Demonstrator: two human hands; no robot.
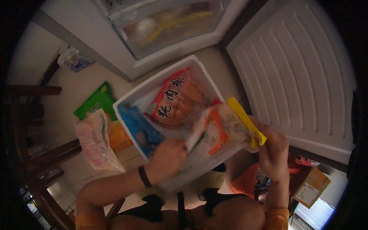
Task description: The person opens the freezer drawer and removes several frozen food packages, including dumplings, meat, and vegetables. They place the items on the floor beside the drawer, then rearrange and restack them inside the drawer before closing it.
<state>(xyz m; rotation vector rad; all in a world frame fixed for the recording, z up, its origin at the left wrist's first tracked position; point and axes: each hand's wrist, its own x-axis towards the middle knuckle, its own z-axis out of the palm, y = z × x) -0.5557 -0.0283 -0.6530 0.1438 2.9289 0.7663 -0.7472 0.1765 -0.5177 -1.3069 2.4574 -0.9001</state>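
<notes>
My right hand (271,149) grips a plastic food bag by its yellow edge strip (244,120), over the right side of a white box-shaped drawer or bin (166,184). Next to that strip is an orange-and-white package part (217,133); whether it belongs to the same bag is unclear. Blurred and curled, my left hand (169,158) is over the bin's near left side, at the package's left edge; its grip is not clear. Inside the bin lie a red-edged clear bag of brownish food (178,100), bearing large dark writing, and a blue package (141,126).
On the floor at left are a green bag (99,99), a pale pink package (93,141) and an orange package (119,136). An open refrigerator door (287,74) stands right; a filled freezer drawer (172,28) is ahead. An orange bag with cans (244,181) and a cardboard box (312,187) sit lower right.
</notes>
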